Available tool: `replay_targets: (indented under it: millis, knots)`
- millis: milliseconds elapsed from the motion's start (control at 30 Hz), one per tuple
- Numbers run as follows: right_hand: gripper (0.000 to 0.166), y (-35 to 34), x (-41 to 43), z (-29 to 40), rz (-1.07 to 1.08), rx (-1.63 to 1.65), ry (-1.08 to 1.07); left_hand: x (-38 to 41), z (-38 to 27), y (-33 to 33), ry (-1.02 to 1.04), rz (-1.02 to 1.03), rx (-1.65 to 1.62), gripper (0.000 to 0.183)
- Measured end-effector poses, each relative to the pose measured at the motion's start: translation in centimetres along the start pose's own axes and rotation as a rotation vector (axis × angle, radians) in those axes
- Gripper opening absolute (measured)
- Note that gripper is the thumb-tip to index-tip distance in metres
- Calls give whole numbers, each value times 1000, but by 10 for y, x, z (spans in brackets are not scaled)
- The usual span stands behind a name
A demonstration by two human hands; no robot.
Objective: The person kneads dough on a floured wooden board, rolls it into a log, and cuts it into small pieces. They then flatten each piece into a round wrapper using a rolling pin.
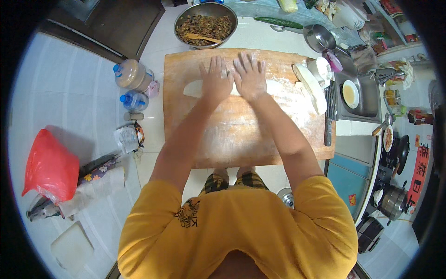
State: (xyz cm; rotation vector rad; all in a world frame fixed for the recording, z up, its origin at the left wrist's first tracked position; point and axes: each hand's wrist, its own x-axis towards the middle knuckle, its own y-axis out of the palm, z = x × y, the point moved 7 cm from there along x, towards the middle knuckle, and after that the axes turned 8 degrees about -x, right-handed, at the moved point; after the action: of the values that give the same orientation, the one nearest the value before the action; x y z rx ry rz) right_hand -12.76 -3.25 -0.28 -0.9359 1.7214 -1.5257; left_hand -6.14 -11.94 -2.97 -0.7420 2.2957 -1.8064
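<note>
On a floured wooden board (230, 132) lies a long, pale strip of dough (192, 89), running from left to right near the far side. My left hand (216, 78) rests flat over its middle, fingers apart and pointing away from me. Just to the right, my right hand (250, 75) is also spread over the dough, its thumb close to the left one. Neither hand grasps anything. Both palms hide part of the strip. At the board's right side lies another thick piece of dough (310, 87), beside a white container (320, 71).
Beyond the board stands a steel bowl (234, 26) of chopped filling with a wooden spoon (204, 38). A knife (328, 130) lies on the board's right edge, near the sink (369, 104). A cucumber (278, 22) and a saucepan (320, 38) are behind; plastic bottles (134, 75) stand left.
</note>
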Motion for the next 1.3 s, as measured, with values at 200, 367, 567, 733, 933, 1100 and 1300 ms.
replay_targets:
  millis: [200,367,567,733,933,1100,1300]
  knots:
    - [56,-11,-138,24,-3,87,-94,-131,-44,-62,142,112,-194,59]
    - [61,-7,-167,21,57,244,-53,-171,-21,-62,156,246,-243,55]
    - [65,5,-73,-5,-11,157,37,-79,7,-42,130,-7,-157,52]
    - [75,4,15,-51,-19,213,241,-17,26,-30,202,221,295,56]
    - [75,7,-25,-51,21,76,241,-47,44,-16,64,-14,4,63]
    - [79,-11,-147,-29,-14,212,136,-140,-9,-81,82,161,-175,66]
    - [75,11,-149,-42,-25,247,135,-163,6,-52,-6,158,-95,61]
